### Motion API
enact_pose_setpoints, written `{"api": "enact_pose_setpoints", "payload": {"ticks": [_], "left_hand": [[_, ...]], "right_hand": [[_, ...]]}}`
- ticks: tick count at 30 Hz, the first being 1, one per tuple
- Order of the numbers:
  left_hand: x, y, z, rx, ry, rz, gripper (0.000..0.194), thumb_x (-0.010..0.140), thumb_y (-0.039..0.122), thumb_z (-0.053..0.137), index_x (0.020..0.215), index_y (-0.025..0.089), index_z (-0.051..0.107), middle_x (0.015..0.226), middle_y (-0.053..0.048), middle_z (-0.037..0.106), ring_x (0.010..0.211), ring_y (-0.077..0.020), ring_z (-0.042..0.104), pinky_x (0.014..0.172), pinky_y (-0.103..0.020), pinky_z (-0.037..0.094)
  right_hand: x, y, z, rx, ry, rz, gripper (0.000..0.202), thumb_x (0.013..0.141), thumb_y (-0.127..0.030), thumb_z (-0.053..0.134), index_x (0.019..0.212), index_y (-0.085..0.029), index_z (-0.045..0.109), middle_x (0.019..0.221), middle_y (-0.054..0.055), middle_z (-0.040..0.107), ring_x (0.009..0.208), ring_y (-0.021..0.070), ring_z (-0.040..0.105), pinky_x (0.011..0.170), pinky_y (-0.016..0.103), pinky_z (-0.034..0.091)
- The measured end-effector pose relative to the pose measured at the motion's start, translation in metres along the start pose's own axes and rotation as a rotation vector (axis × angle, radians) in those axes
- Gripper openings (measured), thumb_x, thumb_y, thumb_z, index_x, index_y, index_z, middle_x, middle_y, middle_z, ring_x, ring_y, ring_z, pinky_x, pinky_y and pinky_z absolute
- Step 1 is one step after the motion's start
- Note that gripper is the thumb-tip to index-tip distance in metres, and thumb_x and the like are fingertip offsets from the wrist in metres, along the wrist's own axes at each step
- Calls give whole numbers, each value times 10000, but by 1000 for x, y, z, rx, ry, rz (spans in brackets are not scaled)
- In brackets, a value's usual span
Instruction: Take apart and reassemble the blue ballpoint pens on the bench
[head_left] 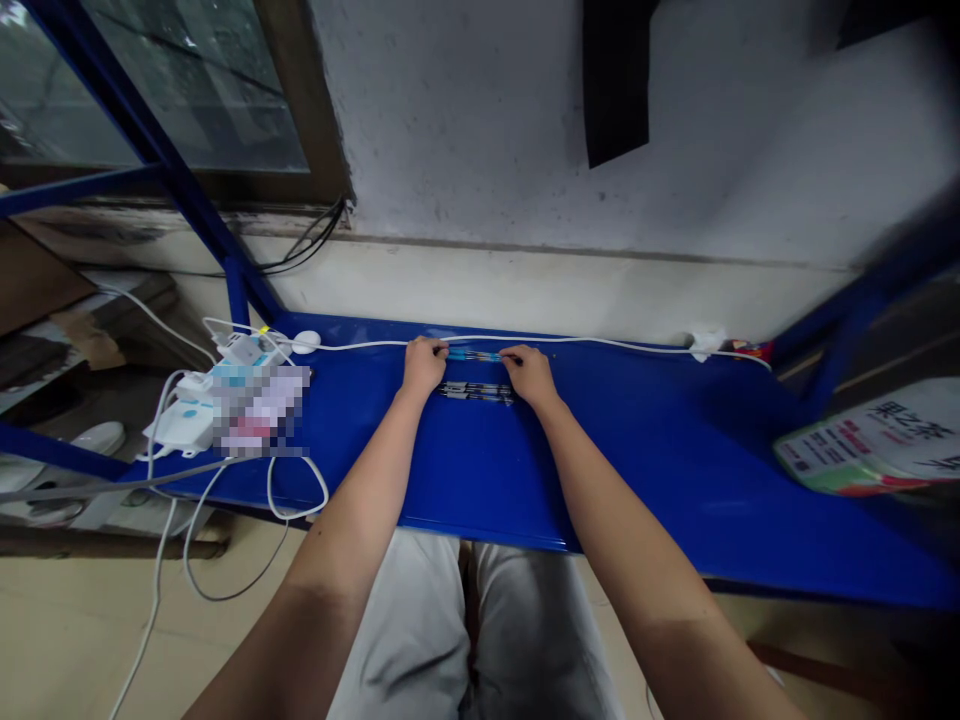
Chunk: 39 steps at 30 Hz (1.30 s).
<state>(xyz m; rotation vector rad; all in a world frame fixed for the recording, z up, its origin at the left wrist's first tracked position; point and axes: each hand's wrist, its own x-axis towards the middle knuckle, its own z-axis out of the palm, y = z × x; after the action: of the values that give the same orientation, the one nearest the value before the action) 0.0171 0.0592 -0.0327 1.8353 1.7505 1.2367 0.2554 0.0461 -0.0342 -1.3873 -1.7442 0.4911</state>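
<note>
Near the back of the blue shelf (480,470), my left hand (426,362) and my right hand (529,372) face each other. Between them lie some light-blue pens (474,356), side by side and level. The left fingers close on one end of these pens and the right fingers pinch the other end. My fingertips partly cover both ends, so the exact number of pens is unclear. Just in front, a row of several dark pens with clear barrels (476,392) rests on the shelf, parallel to the blue ones.
A white cable (592,342) runs along the shelf's back edge. Power strips (187,415) with tangled cords and a blurred-out item (262,410) occupy the left end. At right lies a white and green carton (870,440). A crumpled white scrap (706,345) sits by the wall.
</note>
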Motion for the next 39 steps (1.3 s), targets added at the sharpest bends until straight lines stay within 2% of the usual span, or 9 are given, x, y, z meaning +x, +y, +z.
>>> {"api": "enact_pose_setpoints", "payload": {"ticks": [10, 15, 19, 24, 29, 34, 39], "left_hand": [[-4, -3, -7, 15, -105, 7, 247, 850, 106, 707, 1045, 196, 829, 1059, -130, 706, 1015, -307, 648, 1021, -481, 508], [-9, -6, -10, 18, -143, 63, 285, 837, 103, 729, 1082, 214, 823, 1062, -114, 695, 1038, -302, 626, 1060, -484, 484], [-8, -4, -12, 36, -156, 102, 273, 836, 92, 736, 1067, 204, 830, 1048, -114, 699, 1056, -302, 629, 1074, -488, 482], [-6, 0, -15, 107, -197, 99, 293, 854, 92, 726, 1111, 191, 827, 1079, -118, 716, 1077, -296, 642, 1085, -470, 488], [-10, 3, -18, 132, -197, 112, 324, 883, 133, 717, 1184, 201, 813, 1098, -116, 722, 1064, -275, 645, 1054, -428, 505], [-12, 4, -21, 108, -198, 195, 218, 851, 166, 769, 1048, 231, 836, 1008, -94, 723, 1004, -275, 640, 1056, -469, 481], [-12, 4, -20, 110, -191, 246, 102, 868, 171, 753, 931, 226, 813, 974, -78, 729, 991, -272, 643, 1137, -522, 396]], "right_hand": [[-4, -4, -1, 10, -8, -11, 222, 886, -177, 631, 967, -245, 827, 1076, 95, 786, 1026, 294, 670, 1035, 486, 485], [-5, -5, -1, -5, -24, 12, 229, 831, -151, 670, 974, -249, 820, 1065, 81, 780, 1003, 285, 657, 1006, 470, 498], [-4, -5, -1, -10, -31, -15, 159, 880, -233, 679, 944, -245, 825, 1049, 89, 787, 994, 286, 677, 1002, 467, 505], [-1, -4, -2, -47, -53, -13, 223, 881, -162, 645, 987, -223, 832, 1070, 91, 802, 993, 272, 712, 984, 435, 530], [-2, 0, -6, 9, -65, -8, 214, 915, -181, 628, 993, -211, 825, 1110, 84, 810, 1066, 261, 731, 1022, 423, 531], [-2, 2, -7, 109, -90, -5, 119, 868, -191, 687, 883, -218, 803, 1098, 73, 811, 1076, 258, 740, 1005, 424, 551], [-1, 1, -7, 111, -91, -2, 143, 841, -144, 681, 877, -219, 798, 1059, 67, 813, 1044, 251, 738, 993, 433, 551]]}}
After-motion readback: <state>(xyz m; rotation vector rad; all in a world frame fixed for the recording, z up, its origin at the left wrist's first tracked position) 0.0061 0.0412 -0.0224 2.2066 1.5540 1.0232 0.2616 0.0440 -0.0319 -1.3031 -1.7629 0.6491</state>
